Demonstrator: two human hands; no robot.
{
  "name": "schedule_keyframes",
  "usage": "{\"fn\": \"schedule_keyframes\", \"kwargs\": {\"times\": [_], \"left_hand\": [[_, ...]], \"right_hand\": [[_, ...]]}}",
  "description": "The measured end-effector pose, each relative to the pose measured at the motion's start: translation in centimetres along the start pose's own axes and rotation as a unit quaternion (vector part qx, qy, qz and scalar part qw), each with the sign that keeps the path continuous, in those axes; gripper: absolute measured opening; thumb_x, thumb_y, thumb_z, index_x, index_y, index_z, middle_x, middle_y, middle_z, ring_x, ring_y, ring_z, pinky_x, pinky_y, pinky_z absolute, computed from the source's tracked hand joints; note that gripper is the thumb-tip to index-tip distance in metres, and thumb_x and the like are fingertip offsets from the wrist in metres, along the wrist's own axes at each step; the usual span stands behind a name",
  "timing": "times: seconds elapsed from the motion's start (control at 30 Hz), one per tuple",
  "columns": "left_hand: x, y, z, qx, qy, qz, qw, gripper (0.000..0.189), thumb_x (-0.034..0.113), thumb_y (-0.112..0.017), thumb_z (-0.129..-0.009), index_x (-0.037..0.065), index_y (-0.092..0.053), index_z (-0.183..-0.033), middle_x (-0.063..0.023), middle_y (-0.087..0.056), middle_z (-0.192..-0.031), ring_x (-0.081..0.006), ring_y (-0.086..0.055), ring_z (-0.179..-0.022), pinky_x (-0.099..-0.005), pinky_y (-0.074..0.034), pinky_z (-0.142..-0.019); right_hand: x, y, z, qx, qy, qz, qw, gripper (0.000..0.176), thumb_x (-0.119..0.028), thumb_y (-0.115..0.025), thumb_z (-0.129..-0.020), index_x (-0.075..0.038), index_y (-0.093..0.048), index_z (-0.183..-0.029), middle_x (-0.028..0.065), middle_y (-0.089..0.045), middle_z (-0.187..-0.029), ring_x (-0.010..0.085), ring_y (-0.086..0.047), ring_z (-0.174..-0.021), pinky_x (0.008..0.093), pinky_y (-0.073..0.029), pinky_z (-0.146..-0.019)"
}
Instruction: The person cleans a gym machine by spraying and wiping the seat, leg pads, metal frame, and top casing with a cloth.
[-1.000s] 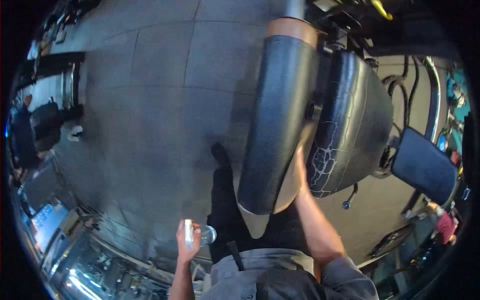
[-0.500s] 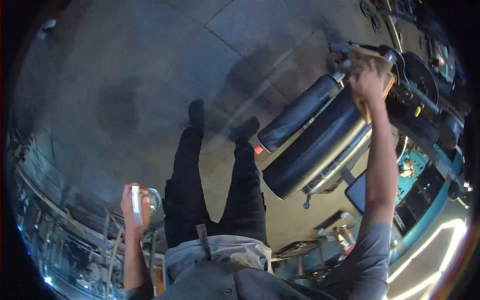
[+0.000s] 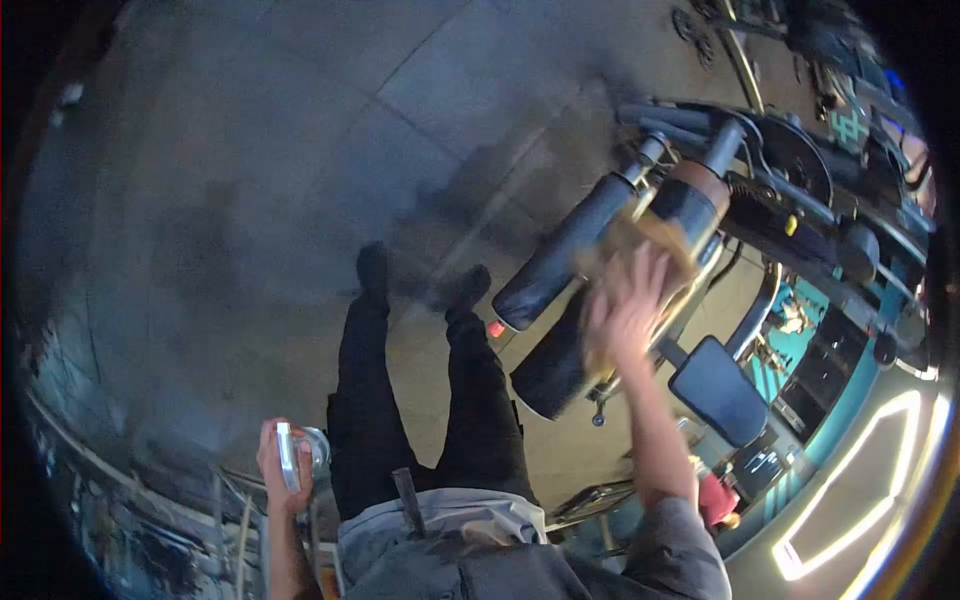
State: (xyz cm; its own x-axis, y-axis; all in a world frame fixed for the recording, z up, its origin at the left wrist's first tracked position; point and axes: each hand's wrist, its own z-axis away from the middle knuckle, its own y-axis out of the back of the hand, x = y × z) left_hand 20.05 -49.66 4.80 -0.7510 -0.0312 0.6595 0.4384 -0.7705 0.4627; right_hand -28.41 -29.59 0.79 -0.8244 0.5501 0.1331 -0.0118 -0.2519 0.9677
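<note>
Left hand (image 3: 284,467) closed round clear bottle (image 3: 317,452); right hand (image 3: 630,305), fingers spread, on tan cloth (image 3: 668,238) over thick roller (image 3: 548,375), slimmer roller (image 3: 562,258) beside.

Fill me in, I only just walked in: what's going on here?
A person has their right hand spread over a tan cloth on a long black padded roller of a gym machine, apparently mid-wipe, as the cloth is blurred. Their left hand holds a clear container off to the side.

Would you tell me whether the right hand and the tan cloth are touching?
Touching. The head view shows the right hand with its fingers spread on the tan cloth, over the thicker black roller.
</note>
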Motion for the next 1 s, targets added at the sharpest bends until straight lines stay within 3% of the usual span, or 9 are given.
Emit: {"fn": "schedule_keyframes", "kwargs": {"times": [0.07,0.1,0.17,0.23,0.33,0.5,0.67,0.87,1.0], "left_hand": [[0.4,0.4,-1.2,-0.003,-0.020,-0.011,1.000,0.031,0.030,-0.059,-0.094,-0.001,-0.057,-0.099,-0.0160,-0.055,-0.093,-0.0339,-0.059,-0.085,-0.0420,-0.047,-0.076],[0.8,1.0,-1.8,-0.003,-0.031,-0.021,0.999,0.031,0.030,-0.059,-0.094,-0.001,-0.057,-0.100,-0.0160,-0.055,-0.093,-0.0340,-0.059,-0.085,-0.0424,-0.047,-0.076],[2.8,1.8,-3.1,-0.001,-0.047,-0.044,0.998,0.032,0.031,-0.059,-0.094,0.000,-0.055,-0.101,-0.0151,-0.055,-0.091,-0.0320,-0.058,-0.084,-0.0421,-0.046,-0.076],[4.9,2.7,-4.5,-0.009,-0.072,-0.055,0.996,0.033,0.033,-0.056,-0.097,0.000,-0.052,-0.101,-0.0127,-0.053,-0.089,-0.0271,-0.056,-0.083,-0.0397,-0.045,-0.076],[8.3,3.8,-6.3,-0.015,-0.117,-0.080,0.990,0.029,0.029,-0.057,-0.096,0.001,-0.054,-0.100,-0.0120,-0.054,-0.089,-0.0270,-0.056,-0.083,-0.0398,-0.045,-0.076],[16.9,3.5,-8.7,-0.020,-0.112,-0.078,0.990,0.022,0.021,-0.060,-0.091,-0.001,-0.061,-0.089,-0.0154,-0.054,-0.088,-0.0335,-0.058,-0.080,-0.0412,-0.047,-0.073],[24.7,3.6,-14.3,-0.069,-0.183,-0.149,0.969,0.020,0.019,-0.064,-0.089,-0.001,-0.066,-0.091,-0.0173,-0.061,-0.091,-0.0356,-0.063,-0.083,-0.0434,-0.050,-0.074],[39.0,-9.6,-31.3,-0.221,-0.417,-0.109,0.875,0.015,0.009,-0.070,-0.085,0.001,-0.067,-0.097,-0.0182,-0.067,-0.097,-0.0363,-0.068,-0.083,-0.0426,-0.055,-0.071],[49.1,-21.5,-40.4,-0.359,-0.450,-0.123,0.808,0.019,0.019,-0.071,-0.087,0.002,-0.066,-0.092,-0.0127,-0.064,-0.093,-0.0347,-0.066,-0.079,-0.0419,-0.053,-0.068]], "right_hand": [[4.1,0.9,-7.5,0.054,-0.140,0.038,0.988,0.064,-0.035,-0.065,-0.090,-0.018,-0.048,-0.149,0.0232,-0.027,-0.161,0.0523,-0.021,-0.147,0.0674,-0.027,-0.114],[7.0,0.0,-10.5,0.108,-0.164,0.066,0.978,0.065,-0.042,-0.062,-0.092,-0.015,-0.047,-0.149,0.0320,-0.031,-0.156,0.0539,-0.029,-0.143,0.0570,-0.032,-0.115],[12.8,-2.1,-15.7,0.157,-0.306,-0.029,0.938,0.075,-0.053,-0.060,-0.090,-0.019,-0.040,-0.153,0.0259,-0.033,-0.157,0.0503,-0.030,-0.143,0.0631,-0.038,-0.108],[13.0,0.1,-18.2,0.066,-0.467,-0.119,0.874,0.080,-0.060,-0.059,-0.088,-0.016,-0.041,-0.153,0.0270,-0.039,-0.152,0.0484,-0.038,-0.139,0.0572,-0.041,-0.108],[11.2,-1.4,-14.9,0.199,-0.371,-0.091,0.903,0.092,-0.058,-0.064,-0.087,-0.003,-0.031,-0.154,0.0328,-0.032,-0.153,0.0505,-0.035,-0.139,0.0556,-0.038,-0.111],[7.1,-1.2,-7.3,0.112,-0.454,-0.186,0.864,0.103,-0.055,-0.069,-0.086,0.002,-0.019,-0.156,0.0373,-0.027,-0.153,0.0519,-0.034,-0.139,0.0563,-0.037,-0.111],[8.9,1.7,-11.0,0.062,-0.487,-0.233,0.839,0.099,-0.054,-0.067,-0.087,0.004,-0.021,-0.154,0.0366,-0.032,-0.151,0.0509,-0.036,-0.138,0.0561,-0.039,-0.109],[12.2,1.2,-14.1,0.085,-0.490,-0.265,0.826,0.089,-0.042,-0.065,-0.092,0.007,-0.022,-0.153,0.0365,-0.035,-0.149,0.0510,-0.037,-0.136,0.0532,-0.036,-0.111],[12.3,1.0,-14.2,0.082,-0.487,-0.277,0.824,0.086,-0.034,-0.065,-0.092,0.008,-0.021,-0.153,0.0373,-0.036,-0.147,0.0523,-0.039,-0.134,0.0535,-0.033,-0.113]]}}
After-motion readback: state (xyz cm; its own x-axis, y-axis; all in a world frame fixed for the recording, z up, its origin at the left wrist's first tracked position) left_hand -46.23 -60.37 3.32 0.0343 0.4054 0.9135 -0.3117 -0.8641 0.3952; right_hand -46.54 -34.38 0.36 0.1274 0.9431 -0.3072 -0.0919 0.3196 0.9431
